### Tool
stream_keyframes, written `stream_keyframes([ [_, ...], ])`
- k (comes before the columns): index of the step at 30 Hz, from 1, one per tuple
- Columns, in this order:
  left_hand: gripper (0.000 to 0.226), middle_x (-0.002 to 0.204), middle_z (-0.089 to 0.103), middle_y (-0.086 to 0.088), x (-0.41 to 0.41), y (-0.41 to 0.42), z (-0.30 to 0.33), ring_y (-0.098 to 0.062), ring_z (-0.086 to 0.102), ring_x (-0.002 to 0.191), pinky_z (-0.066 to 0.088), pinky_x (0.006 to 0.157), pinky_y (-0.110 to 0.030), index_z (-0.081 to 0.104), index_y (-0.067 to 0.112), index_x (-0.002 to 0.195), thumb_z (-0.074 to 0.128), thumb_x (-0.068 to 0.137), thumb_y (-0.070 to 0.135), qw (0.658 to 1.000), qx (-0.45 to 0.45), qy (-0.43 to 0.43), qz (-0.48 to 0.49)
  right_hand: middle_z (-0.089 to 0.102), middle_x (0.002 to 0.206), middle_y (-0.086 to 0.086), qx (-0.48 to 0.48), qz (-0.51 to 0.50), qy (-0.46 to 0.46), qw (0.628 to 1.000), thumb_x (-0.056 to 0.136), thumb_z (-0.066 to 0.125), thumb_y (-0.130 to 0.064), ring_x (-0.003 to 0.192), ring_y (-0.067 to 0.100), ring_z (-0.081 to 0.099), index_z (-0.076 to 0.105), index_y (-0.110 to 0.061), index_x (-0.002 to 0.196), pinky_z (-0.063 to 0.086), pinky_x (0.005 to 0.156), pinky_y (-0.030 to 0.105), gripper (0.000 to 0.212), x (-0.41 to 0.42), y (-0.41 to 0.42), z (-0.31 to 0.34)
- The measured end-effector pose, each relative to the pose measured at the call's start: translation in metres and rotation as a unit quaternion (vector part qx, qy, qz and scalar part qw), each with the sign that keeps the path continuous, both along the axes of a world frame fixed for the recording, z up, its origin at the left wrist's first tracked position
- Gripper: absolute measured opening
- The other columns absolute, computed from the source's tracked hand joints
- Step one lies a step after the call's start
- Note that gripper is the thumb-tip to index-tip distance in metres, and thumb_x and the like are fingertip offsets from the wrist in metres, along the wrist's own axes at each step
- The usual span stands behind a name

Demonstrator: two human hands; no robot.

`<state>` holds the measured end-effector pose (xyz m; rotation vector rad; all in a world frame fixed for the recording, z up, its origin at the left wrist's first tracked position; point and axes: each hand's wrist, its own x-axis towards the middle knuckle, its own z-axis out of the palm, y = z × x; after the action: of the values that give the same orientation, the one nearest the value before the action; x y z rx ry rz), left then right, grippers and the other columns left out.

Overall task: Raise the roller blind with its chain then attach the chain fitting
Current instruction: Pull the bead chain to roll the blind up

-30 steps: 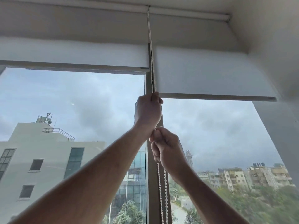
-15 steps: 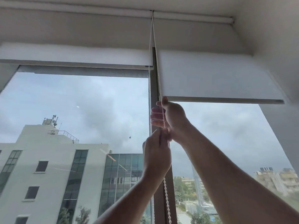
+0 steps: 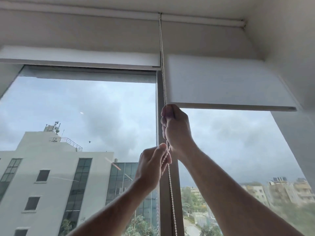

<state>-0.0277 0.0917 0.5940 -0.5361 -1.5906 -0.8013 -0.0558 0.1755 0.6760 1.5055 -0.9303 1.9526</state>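
Right hand (image 3: 176,129) was fisted on the bead chain (image 3: 163,79) just under the right roller blind (image 3: 226,86); left hand (image 3: 153,165) pinched it directly below, chain running near vertical along the mullion (image 3: 159,103)

I am gripping the bead chain (image 3: 163,79) with my right hand (image 3: 175,130), fingers curling round it just under the bottom bar of the right blind (image 3: 226,86). My left hand (image 3: 152,165) is sitting lower, pinching the same chain between thumb and fingers, right beside my right wrist. The chain is running straight up along the window post (image 3: 159,103) to the roller at the ceiling and hanging down past my forearms. The left blind (image 3: 80,58) is sitting higher than the right one. Through the glass, a white building (image 3: 51,176) and grey clouds are showing.
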Motion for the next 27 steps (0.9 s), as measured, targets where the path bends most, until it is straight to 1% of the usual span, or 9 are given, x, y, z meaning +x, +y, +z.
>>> stream_keyframes([
  [2, 0.058, 0.044, 0.052, -0.004, 0.003, -0.003, 0.011, -0.016, 0.044, 0.038, 0.039, 0.044, -0.024, 0.062, 0.009, 0.062, 0.037, 0.101, 0.044, 0.999, 0.048, 0.009, 0.006, 0.042, 0.084, 0.012, -0.015, -0.008, 0.019, 1.0, 0.102, 0.04, -0.009, 0.049, 0.007, 0.036, 0.051, -0.02, 0.064, 0.03, 0.048, 0.019, 0.041, -0.003, 0.0, -0.01],
  [6, 0.064, 0.079, 0.07, -0.025, 0.014, 0.006, 0.052, -0.024, 0.064, 0.067, 0.054, 0.06, -0.034, 0.068, 0.003, 0.088, 0.033, 0.1, 0.055, 0.993, 0.113, -0.025, 0.009, 0.05, 0.054, -0.015, -0.007, -0.011, 0.065, 0.998, 0.105, 0.039, -0.016, 0.048, 0.0, 0.046, 0.053, -0.023, 0.066, 0.039, 0.046, 0.018, 0.042, -0.01, -0.002, -0.035],
  [8, 0.062, 0.076, 0.068, -0.018, 0.022, 0.017, 0.077, -0.02, 0.063, 0.068, 0.052, 0.058, -0.028, 0.066, 0.003, 0.089, 0.035, 0.101, 0.056, 0.993, 0.113, -0.043, -0.01, 0.05, 0.054, -0.018, 0.002, -0.028, 0.089, 0.996, 0.106, 0.039, -0.018, 0.049, 0.0, 0.043, 0.056, -0.029, 0.069, 0.036, 0.048, 0.02, 0.043, -0.014, -0.005, -0.048],
  [12, 0.039, 0.046, 0.049, 0.006, 0.026, 0.041, 0.113, -0.012, 0.041, 0.04, 0.036, 0.038, -0.017, 0.064, 0.01, 0.084, 0.042, 0.104, 0.035, 0.993, 0.107, -0.052, -0.004, 0.039, 0.057, -0.011, 0.012, -0.048, 0.078, 0.996, 0.104, 0.039, -0.014, 0.053, 0.007, 0.031, 0.047, -0.019, 0.068, 0.026, 0.051, 0.025, 0.037, -0.023, -0.007, -0.063],
  [15, 0.036, 0.052, 0.046, 0.004, 0.02, 0.045, 0.116, -0.018, 0.038, 0.05, 0.031, 0.051, -0.026, 0.057, 0.017, 0.063, 0.045, 0.097, 0.019, 0.993, 0.113, -0.018, 0.042, 0.037, 0.06, 0.005, 0.053, -0.028, 0.091, 0.994, 0.102, 0.04, -0.015, 0.049, 0.011, 0.03, 0.048, -0.016, 0.07, 0.025, 0.045, 0.026, 0.033, -0.025, 0.002, -0.061],
  [18, 0.038, 0.049, 0.045, 0.006, 0.021, 0.04, 0.112, -0.018, 0.038, 0.047, 0.031, 0.049, -0.028, 0.054, 0.017, 0.059, 0.044, 0.096, 0.015, 0.994, 0.089, 0.021, 0.062, 0.053, 0.058, 0.013, 0.136, 0.038, 0.084, 0.986, 0.102, 0.044, -0.031, 0.044, 0.018, 0.049, 0.058, -0.008, 0.078, 0.039, 0.044, 0.025, 0.036, -0.03, 0.019, -0.052],
  [22, 0.037, 0.042, 0.049, 0.013, 0.018, 0.042, 0.094, -0.004, 0.043, 0.04, 0.036, 0.048, -0.026, 0.056, 0.017, 0.062, 0.045, 0.098, 0.02, 0.989, 0.057, 0.043, 0.126, 0.073, 0.069, 0.006, 0.15, 0.017, -0.012, 0.988, 0.101, 0.03, -0.063, 0.06, 0.021, 0.071, 0.07, -0.014, 0.088, 0.056, 0.052, 0.03, 0.064, -0.033, 0.036, -0.027],
  [25, 0.037, 0.054, 0.063, 0.016, 0.008, 0.045, 0.072, 0.001, 0.057, 0.049, 0.044, 0.045, -0.019, 0.06, 0.02, 0.065, 0.044, 0.098, 0.019, 0.989, 0.067, 0.05, 0.12, 0.077, 0.079, 0.005, 0.145, -0.01, -0.041, 0.989, 0.1, 0.029, -0.064, 0.068, 0.017, 0.074, 0.072, -0.017, 0.089, 0.055, 0.053, 0.025, 0.065, -0.026, 0.037, -0.004],
  [27, 0.039, 0.058, 0.066, 0.017, 0.005, 0.043, 0.059, 0.0, 0.059, 0.054, 0.041, 0.044, -0.014, 0.062, 0.023, 0.066, 0.042, 0.098, 0.015, 0.989, 0.064, 0.062, 0.119, 0.075, 0.085, 0.005, 0.149, -0.017, -0.06, 0.987, 0.101, 0.034, -0.061, 0.073, 0.019, 0.071, 0.071, -0.014, 0.095, 0.054, 0.057, 0.028, 0.06, -0.019, 0.037, 0.011],
])
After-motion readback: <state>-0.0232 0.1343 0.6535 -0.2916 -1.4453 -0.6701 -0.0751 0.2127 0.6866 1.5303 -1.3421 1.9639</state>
